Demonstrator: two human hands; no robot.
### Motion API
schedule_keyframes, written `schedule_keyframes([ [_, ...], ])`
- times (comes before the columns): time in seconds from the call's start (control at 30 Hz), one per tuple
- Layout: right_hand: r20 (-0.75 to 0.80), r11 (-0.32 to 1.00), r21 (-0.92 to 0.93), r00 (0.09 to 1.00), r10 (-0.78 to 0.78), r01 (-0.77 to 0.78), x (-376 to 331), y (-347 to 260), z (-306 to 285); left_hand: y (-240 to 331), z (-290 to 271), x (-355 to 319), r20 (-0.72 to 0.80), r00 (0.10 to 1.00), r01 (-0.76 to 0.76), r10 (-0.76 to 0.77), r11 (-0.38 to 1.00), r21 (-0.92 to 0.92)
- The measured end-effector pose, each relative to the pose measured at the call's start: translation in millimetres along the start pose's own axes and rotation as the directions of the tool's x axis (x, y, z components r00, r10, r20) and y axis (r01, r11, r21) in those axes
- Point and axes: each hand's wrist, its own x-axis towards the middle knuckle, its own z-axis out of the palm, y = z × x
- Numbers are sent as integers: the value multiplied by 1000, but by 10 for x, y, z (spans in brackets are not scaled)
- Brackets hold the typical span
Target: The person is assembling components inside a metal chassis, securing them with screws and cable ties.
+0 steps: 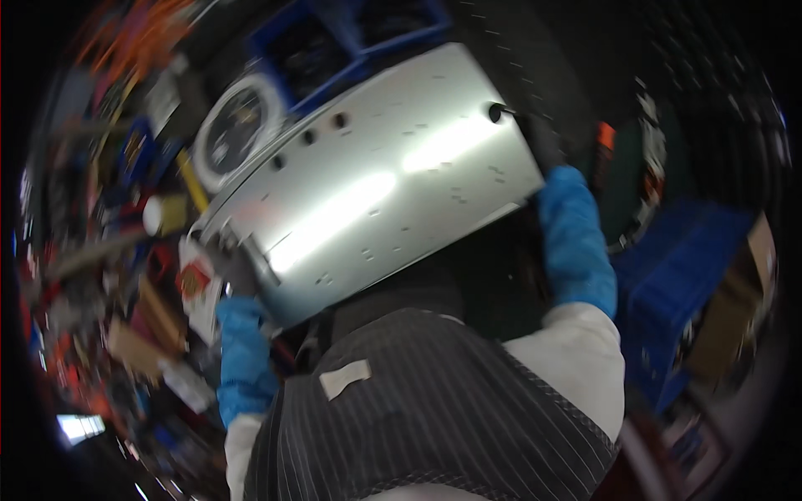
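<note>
A large silvery sheet-metal panel (368, 188) with small slots and several round holes is tilted in front of my body, its right end higher in the picture. My left hand (240, 265), in a dark glove, is closed on the panel's left end. At the opposite end my right hand (547, 149), also dark-gloved, grips the right edge; its fingers are dim and partly hidden. Both forearms wear blue sleeve covers. Motion blurs much of the picture.
Beyond the panel are blue bins (305, 54) and a white ring-shaped thing (205, 154). Cluttered boxes and tools fill the left side, blurred. To the right stand a blue container (681, 267), a cardboard box (727, 321) and an orange-tipped object (605, 138).
</note>
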Motion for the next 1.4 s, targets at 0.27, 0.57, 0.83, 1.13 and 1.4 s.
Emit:
schedule_keyframes([
  [0.27, 248, 973, -229, 966, 70, -11, 255, 280, -752, 9, -111, 204, 22, 994, -113, 111, 986, 126],
  [0.57, 453, 958, 264, 862, -227, 114, -38, -2808, -515, -126, -118, 289, 43, 996, -82, 78, 992, 95],
  [0.83, 933, 927, 304, 265, -243, -221, -1105, -4897, 1197, -207, -127, 275, 36, 993, -113, 113, 994, 10],
  [1.13, 972, 945, 168, 209, -110, -281, -995, -5174, 1603, -314, -157, 371, 171, 984, -51, 57, 998, -44],
  [1.4, 972, 920, 173, 213, -101, -351, -1007, -5134, 1650, -242, -297, 418, 242, 970, 26, 12, 988, -154],
])
